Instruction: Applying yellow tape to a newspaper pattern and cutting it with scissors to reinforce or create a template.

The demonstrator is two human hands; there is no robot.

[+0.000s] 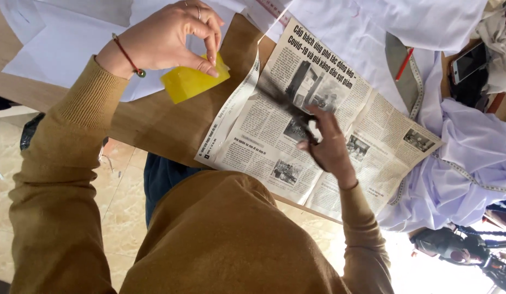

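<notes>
Upper left of the frame, the left hand (174, 35) pinches a small, flat yellow chalk block (193, 80) by its top edge; it looks light and crumbly. The right hand (329, 144) grips dark, blurred scissors (288, 106) over the printed newspaper sheet (318, 120) mid-frame

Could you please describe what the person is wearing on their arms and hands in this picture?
Both arms are covered by long mustard-brown knit sleeves with ribbed cuffs. The left hand has a thin red cord bracelet with a small bead at the wrist and a slim ring on one finger. The right hand shows no ring; at its cuff there seems to be a thin band, too small to make out.
</notes>
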